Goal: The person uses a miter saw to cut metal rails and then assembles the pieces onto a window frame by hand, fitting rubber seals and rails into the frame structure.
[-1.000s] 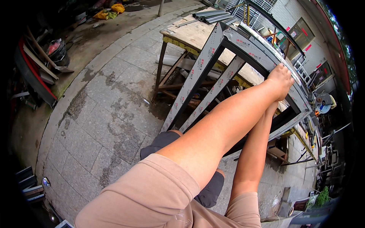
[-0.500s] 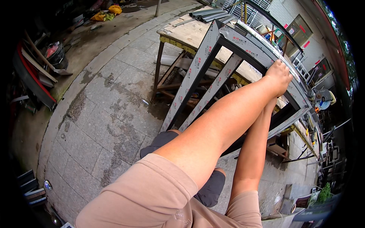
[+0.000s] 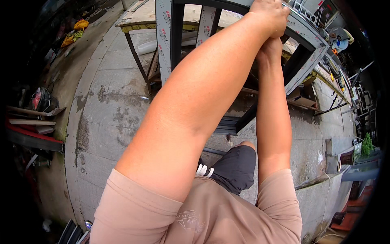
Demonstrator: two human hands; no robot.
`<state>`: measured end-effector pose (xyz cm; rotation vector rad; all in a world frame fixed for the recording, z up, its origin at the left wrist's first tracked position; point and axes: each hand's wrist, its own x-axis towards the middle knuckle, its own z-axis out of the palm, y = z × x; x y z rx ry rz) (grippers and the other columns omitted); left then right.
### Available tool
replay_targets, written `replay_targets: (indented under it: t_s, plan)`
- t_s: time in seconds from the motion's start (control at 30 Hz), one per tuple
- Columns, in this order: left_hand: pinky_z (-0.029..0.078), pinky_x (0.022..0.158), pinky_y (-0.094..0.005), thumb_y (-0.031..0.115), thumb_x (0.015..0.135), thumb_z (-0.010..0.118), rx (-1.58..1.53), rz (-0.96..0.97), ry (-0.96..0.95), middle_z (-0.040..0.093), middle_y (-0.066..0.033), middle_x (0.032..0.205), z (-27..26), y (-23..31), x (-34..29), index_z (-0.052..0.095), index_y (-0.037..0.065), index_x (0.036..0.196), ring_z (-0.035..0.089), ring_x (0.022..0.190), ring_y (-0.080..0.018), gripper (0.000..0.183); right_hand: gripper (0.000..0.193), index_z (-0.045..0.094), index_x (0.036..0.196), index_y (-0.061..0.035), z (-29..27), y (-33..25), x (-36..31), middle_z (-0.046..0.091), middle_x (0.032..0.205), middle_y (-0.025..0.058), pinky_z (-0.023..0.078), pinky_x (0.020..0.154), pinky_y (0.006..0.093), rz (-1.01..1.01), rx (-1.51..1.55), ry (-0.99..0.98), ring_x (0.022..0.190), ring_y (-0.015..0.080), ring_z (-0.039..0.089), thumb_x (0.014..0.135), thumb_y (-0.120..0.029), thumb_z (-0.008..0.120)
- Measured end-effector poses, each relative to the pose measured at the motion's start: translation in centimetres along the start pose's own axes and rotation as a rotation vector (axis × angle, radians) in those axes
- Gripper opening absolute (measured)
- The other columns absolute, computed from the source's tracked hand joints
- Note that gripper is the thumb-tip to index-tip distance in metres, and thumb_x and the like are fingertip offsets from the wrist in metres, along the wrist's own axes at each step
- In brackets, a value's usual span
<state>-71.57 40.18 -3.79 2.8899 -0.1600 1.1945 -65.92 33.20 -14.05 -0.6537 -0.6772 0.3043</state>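
Note:
A dark window frame covered with printed white protective film stands in front of me, its upper part cut off by the picture's top edge. Over its top rail, right of the middle, my left hand is closed, fingers curled across the edge. Close beneath it is my right hand; the left hand and wrist cover its fingers, so its grip cannot be made out. An inner bar runs down inside the frame, parallel to the left side. My forearms hide much of the lower frame, whose bottom corner reaches down near my knee.
Behind the frame stands a workbench with a yellow-edged top and dark legs. A cardboard box sits under its right part. Boards and a black bucket lie at the left. A plant grows at the right.
The view has turned, so the frame sits higher in the picture and its left side looks more upright. My left hand stays on the top rail, with the right hand below it.

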Motion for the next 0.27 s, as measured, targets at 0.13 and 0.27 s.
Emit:
replay_targets:
  t_s: [0.13,0.27]
  plan:
    - [0.048,0.11,-0.0469,0.028,0.091,0.071,-0.032,0.066,0.042,0.072,-0.0201,0.126,-2.5,-0.4,-1.7,0.068,0.004,0.127,0.065,0.126,-0.0354,0.043,0.03,0.069,0.125,-0.0087,-1.8,0.9,0.7,0.075,0.105,0.0062,0.059,0.081,0.0291,0.075,-0.125,-0.014,0.098,0.0159,0.072,0.11,-0.033,0.059]
    - [0.051,0.107,-0.0493,0.038,0.096,0.069,0.054,0.104,0.02,0.07,-0.0245,0.128,-1.8,0.8,-1.2,0.062,0.003,0.138,0.064,0.127,-0.04,0.055,0.021,0.068,0.123,-0.0075,0.7,-1.0,-0.6,0.073,0.121,0.0059,0.062,0.092,0.0337,0.01,-0.056,0.059,0.102,0.0179,0.072,0.109,-0.021,0.06]
